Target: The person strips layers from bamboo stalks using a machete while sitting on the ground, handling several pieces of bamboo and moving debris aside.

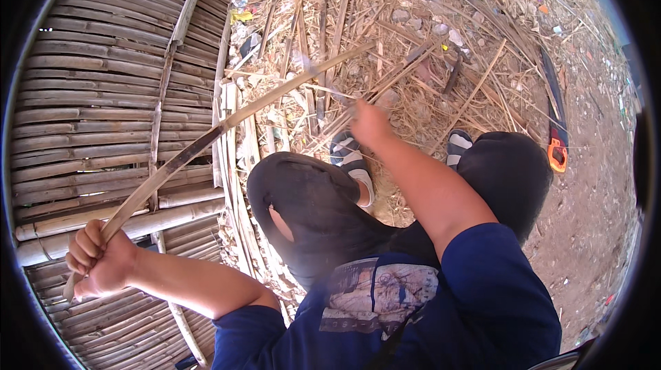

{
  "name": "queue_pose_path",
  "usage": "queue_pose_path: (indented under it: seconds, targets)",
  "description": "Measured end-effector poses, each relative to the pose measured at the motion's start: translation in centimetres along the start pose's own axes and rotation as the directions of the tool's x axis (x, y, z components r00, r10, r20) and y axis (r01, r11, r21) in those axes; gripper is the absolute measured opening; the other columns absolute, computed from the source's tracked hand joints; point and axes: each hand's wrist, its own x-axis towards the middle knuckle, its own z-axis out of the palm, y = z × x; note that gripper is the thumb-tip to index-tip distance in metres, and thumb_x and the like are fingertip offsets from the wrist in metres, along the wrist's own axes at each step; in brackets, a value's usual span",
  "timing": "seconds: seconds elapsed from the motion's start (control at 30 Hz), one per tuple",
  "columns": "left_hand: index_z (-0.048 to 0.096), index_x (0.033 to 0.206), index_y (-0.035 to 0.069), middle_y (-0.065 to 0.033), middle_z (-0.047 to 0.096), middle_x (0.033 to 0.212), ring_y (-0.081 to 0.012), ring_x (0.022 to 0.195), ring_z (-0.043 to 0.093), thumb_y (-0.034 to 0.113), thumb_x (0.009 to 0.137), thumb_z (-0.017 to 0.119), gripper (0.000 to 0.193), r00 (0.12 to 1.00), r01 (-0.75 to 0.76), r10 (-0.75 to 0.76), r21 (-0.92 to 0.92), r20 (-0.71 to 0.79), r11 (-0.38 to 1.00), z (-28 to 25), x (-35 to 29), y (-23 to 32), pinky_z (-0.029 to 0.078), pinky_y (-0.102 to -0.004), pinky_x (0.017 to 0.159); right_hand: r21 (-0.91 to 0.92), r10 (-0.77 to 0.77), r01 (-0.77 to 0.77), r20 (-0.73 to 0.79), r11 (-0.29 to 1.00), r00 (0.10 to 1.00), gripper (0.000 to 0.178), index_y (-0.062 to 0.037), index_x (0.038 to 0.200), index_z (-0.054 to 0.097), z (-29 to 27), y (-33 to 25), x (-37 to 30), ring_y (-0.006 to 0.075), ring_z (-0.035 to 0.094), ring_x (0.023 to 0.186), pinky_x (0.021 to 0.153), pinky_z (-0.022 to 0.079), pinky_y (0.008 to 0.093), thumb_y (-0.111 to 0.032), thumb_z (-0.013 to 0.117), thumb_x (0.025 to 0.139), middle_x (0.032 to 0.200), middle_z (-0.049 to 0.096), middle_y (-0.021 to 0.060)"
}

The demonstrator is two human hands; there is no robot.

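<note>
A long split bamboo strip runs from the lower left up toward the scrap pile, with a dark patch partway along it. My left hand is wrapped round its near end, out by the bamboo slat wall. In front of my knees, my right hand is closed on a knife, its thin pale blade pointing left just beneath the strip's far part. The knife's handle is hidden in my fist, and the area by the blade is slightly blurred. Whether the blade touches the strip I cannot tell.
A slatted bamboo panel fills the left side. Split bamboo pieces, straw and litter cover the ground ahead of my sandalled feet. To the right, a handsaw with an orange handle lies on bare soil.
</note>
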Motion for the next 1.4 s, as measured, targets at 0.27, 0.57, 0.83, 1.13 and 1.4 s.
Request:
queue_pose_path:
  seconds: [0.27, 0.57, 0.83, 1.13, 1.4]
  targets:
    - [0.035, 0.061, 0.017, 0.0057, 0.028, 0.055, -0.0096, 0.048, 0.021, 0.091, 0.087, 0.024, 0.079, 0.999, 0.022, -0.021, -0.040, 0.031, 0.999, -2.4, 0.1, 0.3, 0.020, -0.0275, 0.049, -0.044, 0.007, -0.007, 0.009, 0.999, 1.000, 0.031, -0.0039, 0.112, 0.065, -2.2, -0.9, -0.3, 0.0408, 0.070, 0.094, 0.083, 0.056, 0.0493, -0.014, 0.069, 0.083, 0.095, 0.071, 0.0246]
    - [0.033, 0.059, 0.020, 0.0078, 0.026, 0.052, -0.0095, 0.046, 0.020, 0.089, 0.089, 0.024, 0.076, 0.962, 0.093, -0.051, -0.146, 0.267, 0.985, 0.1, -0.4, 0.5, 0.019, -0.0271, 0.047, 0.068, -0.677, 0.678, 0.176, 0.732, 0.714, 0.028, -0.0059, 0.105, 0.064, -3.1, -9.6, -1.4, 0.0372, 0.071, 0.075, 0.070, 0.056, 0.0442, -0.015, 0.072, 0.080, 0.083, 0.071, 0.0169]
    - [0.033, 0.060, 0.019, 0.0078, 0.026, 0.052, -0.0079, 0.045, 0.020, 0.089, 0.089, 0.028, 0.075, 0.982, 0.093, -0.066, -0.149, 0.178, 0.985, -2.6, 0.6, -0.3, 0.017, -0.0261, 0.047, -0.067, -0.099, 0.107, 0.113, 0.992, 0.989, 0.029, -0.0014, 0.106, 0.066, -4.4, -2.4, 0.8, 0.0356, 0.070, 0.097, 0.087, 0.054, 0.0450, -0.016, 0.068, 0.082, 0.098, 0.072, 0.0222]
    - [0.034, 0.058, 0.023, 0.0117, 0.027, 0.047, -0.0040, 0.040, 0.023, 0.074, 0.095, 0.042, 0.064, 0.921, 0.167, -0.032, -0.318, 0.389, 0.933, 1.2, -0.4, -0.8, 0.015, -0.0232, 0.043, 0.082, -0.638, 0.652, 0.329, 0.754, 0.696, 0.033, -0.0009, 0.108, 0.066, -7.0, -14.1, -4.2, 0.0354, 0.072, 0.082, 0.077, 0.056, 0.0460, -0.013, 0.069, 0.077, 0.091, 0.073, 0.0197]
    - [0.035, 0.057, 0.023, 0.0130, 0.027, 0.046, -0.0029, 0.040, 0.024, 0.058, 0.095, 0.053, 0.054, 0.895, 0.196, -0.026, -0.341, 0.446, 0.919, -0.3, 1.1, -1.6, 0.019, -0.0224, 0.043, 0.114, -0.200, 0.175, 0.262, 0.978, 0.944, 0.030, -0.0014, 0.108, 0.066, -6.0, -7.4, -0.5, 0.0357, 0.070, 0.088, 0.080, 0.056, 0.0440, -0.012, 0.068, 0.081, 0.094, 0.070, 0.0211]
